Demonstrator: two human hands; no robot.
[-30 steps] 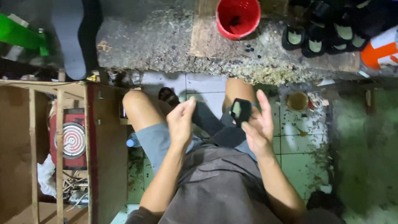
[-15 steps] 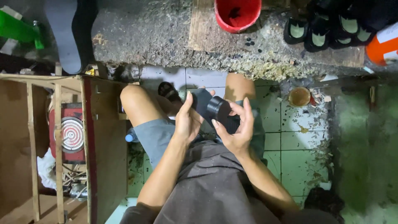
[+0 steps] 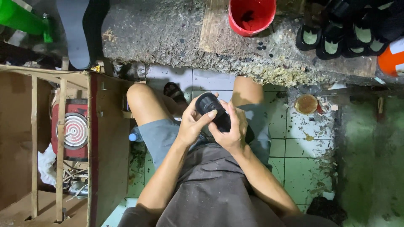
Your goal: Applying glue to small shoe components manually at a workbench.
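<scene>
Black sandal (image 3: 213,110) held over lap between knees, gripped by left hand (image 3: 191,126) and right hand (image 3: 231,130), both closed around it, handling underway, more sandals (image 3: 336,35) waiting on concrete counter (image 3: 168,38) beside red bucket (image 3: 251,17).

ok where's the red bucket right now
In the head view the red bucket stands at top centre on the concrete ledge, left of the black shoes.

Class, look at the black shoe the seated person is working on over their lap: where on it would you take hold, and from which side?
Grip the black shoe around its narrow middle, from the sides, as the left hand and right hand do. Its rounded toe end points away from the body and stays free, so the waist probably gives the firmest wrap.
</scene>
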